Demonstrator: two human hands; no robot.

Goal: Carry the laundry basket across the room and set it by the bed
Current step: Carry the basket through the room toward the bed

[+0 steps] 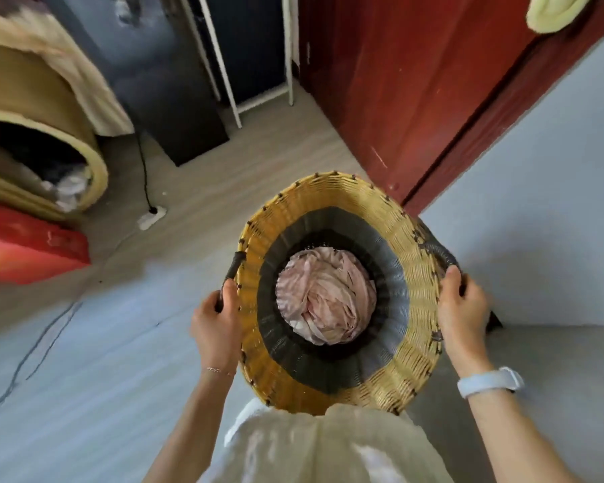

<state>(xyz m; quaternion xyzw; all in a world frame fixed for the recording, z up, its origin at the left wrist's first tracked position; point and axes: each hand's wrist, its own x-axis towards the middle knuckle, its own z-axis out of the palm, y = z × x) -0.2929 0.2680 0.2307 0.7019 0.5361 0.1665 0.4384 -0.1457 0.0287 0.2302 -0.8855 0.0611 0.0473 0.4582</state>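
While both hands hold it up in front of the person's body, the laundry basket (342, 291) hangs clear of the floor (224, 190), a round woven tub with a yellow rim band and a dark band lower inside. One bundle of pale pink cloth (325, 298) lies at its bottom. It has two dark wrapped handles, one on each side. The left hand (217, 325) is closed around the handle on the basket's left, and the right hand (462, 305) is closed around the one on its right, a pale watch (490, 379) on that wrist.

Judging by this, the lift is done and the carry is under way; setting down is still to come. Whether the pale grey surface to the right of the basket is the bed cannot be told, so how much of the crossing remains is unclear.

Beyond the basket stands one red wooden door (415, 92). To the basket's far left lie one rolled yellow mattress (42, 134) and one red cushion (25, 245). Between those and the basket, one white power strip (151, 217) sits on the floor.
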